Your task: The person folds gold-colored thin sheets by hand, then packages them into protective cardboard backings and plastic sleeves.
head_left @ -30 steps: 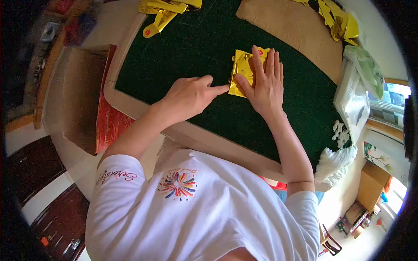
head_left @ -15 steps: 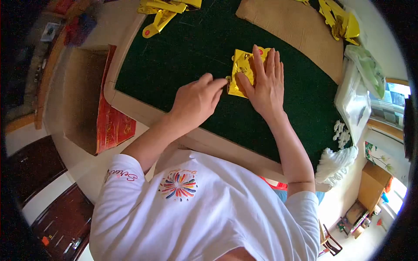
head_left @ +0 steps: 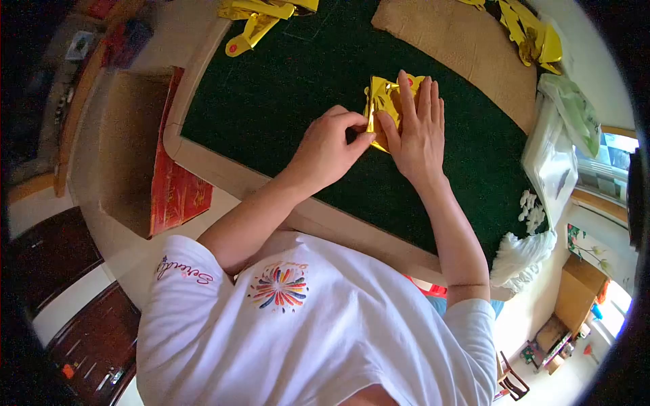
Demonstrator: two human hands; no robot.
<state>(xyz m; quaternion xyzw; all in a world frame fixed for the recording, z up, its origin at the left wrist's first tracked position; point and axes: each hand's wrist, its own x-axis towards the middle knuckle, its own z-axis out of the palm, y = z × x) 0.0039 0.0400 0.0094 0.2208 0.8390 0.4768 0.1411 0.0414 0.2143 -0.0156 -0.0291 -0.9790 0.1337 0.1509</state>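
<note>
left hand (head_left: 332,145): pinches near edge of gold foil piece (head_left: 381,98), lifting it to fold | right hand (head_left: 416,128): open, flat on foil, pinning it to green mat (head_left: 271,88) | foil: under right palm, beside left fingertips

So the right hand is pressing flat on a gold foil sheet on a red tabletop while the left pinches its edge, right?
Not quite: the head view shows a dark green tabletop, not red. The right hand does lie flat on the gold foil sheet, and the left hand pinches its edge.
</note>
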